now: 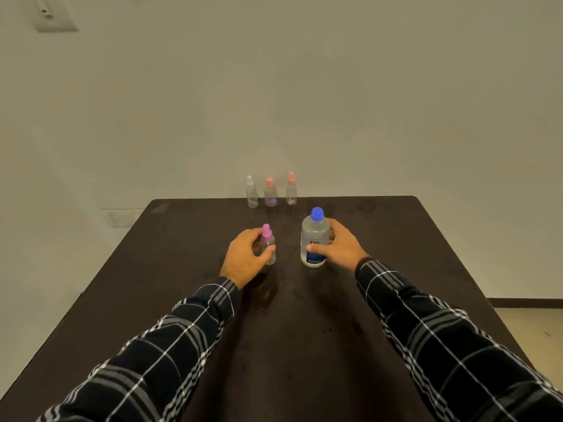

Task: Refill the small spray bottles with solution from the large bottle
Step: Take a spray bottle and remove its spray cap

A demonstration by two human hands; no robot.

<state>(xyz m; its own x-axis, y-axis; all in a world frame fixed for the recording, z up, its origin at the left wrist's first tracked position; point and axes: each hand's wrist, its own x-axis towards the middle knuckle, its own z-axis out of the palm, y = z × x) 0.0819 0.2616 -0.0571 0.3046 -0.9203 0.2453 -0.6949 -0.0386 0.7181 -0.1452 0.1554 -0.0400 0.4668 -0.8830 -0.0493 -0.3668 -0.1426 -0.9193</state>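
A small clear spray bottle with a pink cap [268, 239] stands upright mid-table, and my left hand [245, 257] grips its body from the left. To its right stands the large clear bottle with a blue cap [315, 236] and blue label. My right hand [341, 246] holds it from the right, thumb across the front. Three more small spray bottles stand in a row at the table's far edge: a white-capped one [251, 192], a pink-capped one [270, 192] and another pink-capped one [291, 189].
The dark brown table [289, 330] stretches toward me, with wet-looking patches around the bottles. A plain wall lies behind it. Floor shows past the table's right edge.
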